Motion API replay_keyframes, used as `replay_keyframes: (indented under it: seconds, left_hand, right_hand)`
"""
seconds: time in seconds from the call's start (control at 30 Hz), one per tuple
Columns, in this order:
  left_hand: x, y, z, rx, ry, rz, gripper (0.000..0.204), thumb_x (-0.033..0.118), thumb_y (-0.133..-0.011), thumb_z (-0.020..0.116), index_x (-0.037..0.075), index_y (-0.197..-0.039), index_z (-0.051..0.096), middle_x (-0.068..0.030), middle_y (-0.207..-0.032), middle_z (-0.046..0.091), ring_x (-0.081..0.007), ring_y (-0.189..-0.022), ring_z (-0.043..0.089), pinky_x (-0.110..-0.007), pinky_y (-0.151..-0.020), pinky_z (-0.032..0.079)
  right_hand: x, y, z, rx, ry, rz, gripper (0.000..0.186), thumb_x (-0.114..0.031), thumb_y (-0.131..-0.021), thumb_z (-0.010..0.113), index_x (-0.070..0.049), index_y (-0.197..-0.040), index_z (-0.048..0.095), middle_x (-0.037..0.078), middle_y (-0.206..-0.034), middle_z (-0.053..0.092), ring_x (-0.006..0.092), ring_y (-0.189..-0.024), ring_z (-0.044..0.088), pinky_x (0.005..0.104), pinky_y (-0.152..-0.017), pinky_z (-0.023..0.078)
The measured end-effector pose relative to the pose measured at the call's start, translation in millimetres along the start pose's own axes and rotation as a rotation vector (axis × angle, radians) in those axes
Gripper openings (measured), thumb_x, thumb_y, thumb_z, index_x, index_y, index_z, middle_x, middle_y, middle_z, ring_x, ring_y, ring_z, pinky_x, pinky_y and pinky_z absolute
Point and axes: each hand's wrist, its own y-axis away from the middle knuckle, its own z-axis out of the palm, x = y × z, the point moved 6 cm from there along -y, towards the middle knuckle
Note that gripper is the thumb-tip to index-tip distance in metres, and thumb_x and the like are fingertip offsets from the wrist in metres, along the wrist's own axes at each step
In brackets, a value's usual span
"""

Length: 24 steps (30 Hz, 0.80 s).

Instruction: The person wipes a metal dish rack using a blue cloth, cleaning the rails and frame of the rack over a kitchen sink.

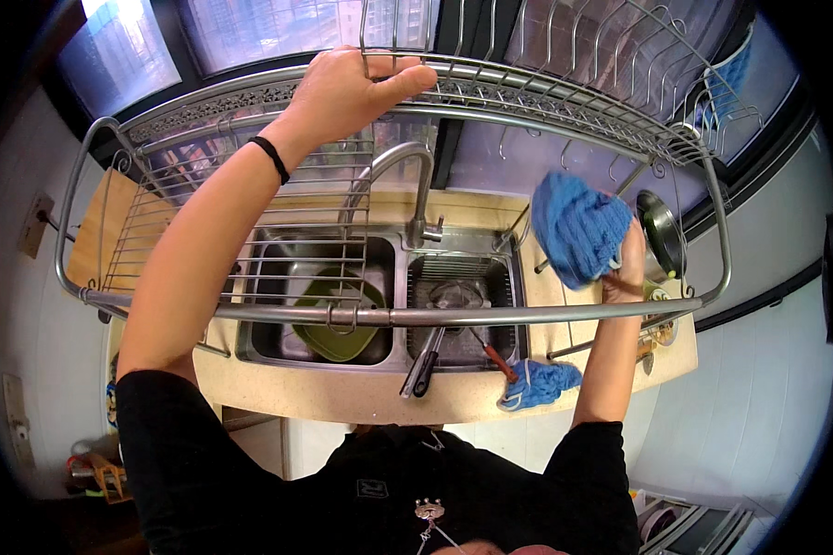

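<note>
A metal dish rack (407, 316) stands over the sink and spans most of the view. My left hand (350, 91) reaches up across it, fingers curled over its far upper rail and thumb lying along the rail. On the right, my right hand (627, 264) is closed on a bunched blue cloth (578, 227), raised beneath the rack's right end; the cloth hides most of its fingers. Another blue cloth (539, 384) lies crumpled on the counter's front edge, next to a red-brown handle (500, 361).
Below the rack is a double sink (398, 342) with a curved faucet (421, 199). A green basin (338, 342) sits in the left bowl. Dark-handled utensils (426, 370) lean out of the right bowl. A metal pan (659, 231) stands at the right, and a wooden board (111, 222) at the left.
</note>
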Motion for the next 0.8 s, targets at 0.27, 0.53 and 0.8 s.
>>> replay_keyframes:
  seconds: [0.27,0.53,0.8]
  left_hand:
    - [-3.0,2.5,-1.5,0.046,0.012,0.033,0.056,0.069,-0.085,0.055,0.022,-0.106,0.077,-0.011,-0.074,0.071,-0.0286,-0.079,0.069,-0.039,-0.079,0.053]
    - [0.1,1.0,-0.4,0.048,0.013,0.044,0.058,0.069,-0.085,0.055,0.018,-0.106,0.076,-0.0134,-0.083,0.073,-0.0306,-0.083,0.07,-0.038,-0.08,0.054]
    - [-2.2,1.5,-1.9,0.019,-0.012,0.032,0.063,0.072,-0.084,0.053,0.018,-0.106,0.077,-0.0131,-0.079,0.072,-0.0299,-0.079,0.069,-0.037,-0.075,0.054]
  right_hand:
    - [-6.7,-38.9,44.1,0.229,-0.075,-0.423,0.053,-0.016,-0.088,0.066,0.001,-0.136,0.048,0.014,-0.126,0.056,0.0237,-0.115,0.056,0.0344,-0.099,0.044]
    - [23.8,-18.9,159.3,0.366,1.039,-0.804,0.059,-0.025,-0.071,0.082,-0.002,-0.12,0.058,0.024,-0.131,0.046,0.0402,-0.117,0.052,0.0424,-0.096,0.047]
    - [-0.1,-5.7,163.0,0.113,1.442,-1.138,0.041,-0.015,-0.068,0.078,-0.022,-0.107,0.067,0.002,-0.112,0.063,0.0278,-0.092,0.061,0.0382,-0.075,0.053]
